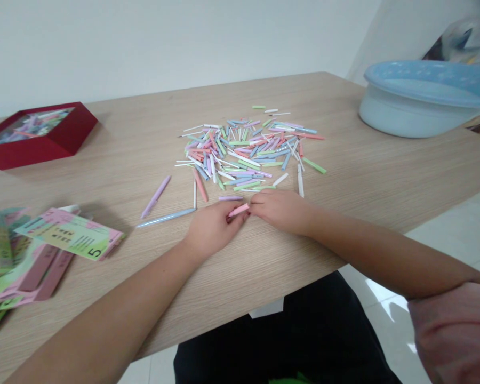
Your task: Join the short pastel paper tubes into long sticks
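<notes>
Pinching a pink pen piece [239,209] between thumb and fingers of the left hand [210,228], lengthwise from eight o'clock to two. Pointing its far end at the right hand [280,209], just beside at three o'clock, with fingers bent and close together; cannot tell whether gripping anything there or touching the tip. Held just short of a purple piece [230,198] at eleven o'clock and the pen pile [246,160] at twelve.

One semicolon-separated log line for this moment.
left hand: holds pink pen piece; right hand: beside it; beyond: loose pen parts; left side: red box; right side: blue basin
</notes>
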Action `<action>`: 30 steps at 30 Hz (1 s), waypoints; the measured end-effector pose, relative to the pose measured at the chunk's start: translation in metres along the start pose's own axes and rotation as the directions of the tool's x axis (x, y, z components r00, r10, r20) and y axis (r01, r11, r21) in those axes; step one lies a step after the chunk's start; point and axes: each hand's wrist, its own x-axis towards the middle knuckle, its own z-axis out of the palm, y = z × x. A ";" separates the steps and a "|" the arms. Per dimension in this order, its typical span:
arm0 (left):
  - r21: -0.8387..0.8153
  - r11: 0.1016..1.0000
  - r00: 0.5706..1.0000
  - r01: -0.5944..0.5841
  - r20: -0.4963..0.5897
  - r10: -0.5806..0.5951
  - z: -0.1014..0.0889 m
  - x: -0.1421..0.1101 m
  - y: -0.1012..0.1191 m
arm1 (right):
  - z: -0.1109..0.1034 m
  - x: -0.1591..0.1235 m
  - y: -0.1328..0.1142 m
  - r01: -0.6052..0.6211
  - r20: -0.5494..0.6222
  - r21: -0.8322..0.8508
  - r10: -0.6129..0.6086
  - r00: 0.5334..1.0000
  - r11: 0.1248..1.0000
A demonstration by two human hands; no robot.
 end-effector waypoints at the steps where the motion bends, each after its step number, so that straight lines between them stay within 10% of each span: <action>1: 0.019 1.000 1.000 -0.005 0.009 0.005 0.000 0.000 0.000 | 0.000 0.000 0.000 0.001 -0.001 -0.002 -0.001 1.000 1.000; 30: 0.050 0.999 1.000 -0.005 0.025 0.004 -0.001 0.000 -0.003 | 0.002 -0.008 0.001 -0.120 -0.072 0.295 0.147 0.986 0.948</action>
